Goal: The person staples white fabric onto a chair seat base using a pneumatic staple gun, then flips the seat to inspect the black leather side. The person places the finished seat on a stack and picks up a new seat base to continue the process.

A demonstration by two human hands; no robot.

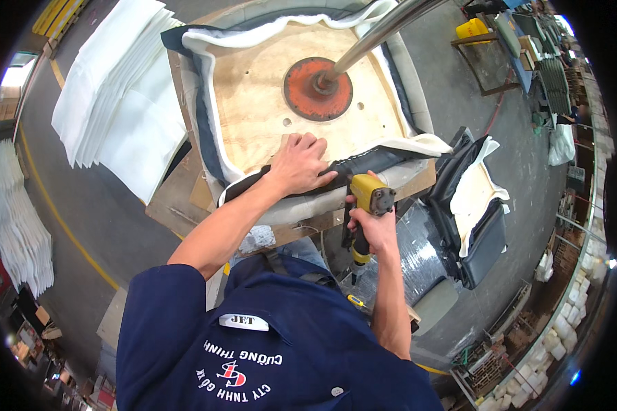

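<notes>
A plywood seat board [253,89] lies before me, with white padding [212,130] and black cover material [363,162] around its edges. My left hand [300,164] is at the near edge, its fingers bent over the folded black cover and pressing it on the wood. In my right hand [376,227] is a yellow staple gun [370,192], gripped by its handle, with its head close to the folded edge. A round red pressing disc [308,103] on a metal rod [384,31] bears down on the board's middle.
Under the board is a padded grey support [295,209] on a wooden stand. White sheets [116,89] are stacked at the left. To the right lie black covers with a padded piece [474,195], by a plastic-wrapped surface [411,253]. A yellow-handled tool [355,300] is near my waist.
</notes>
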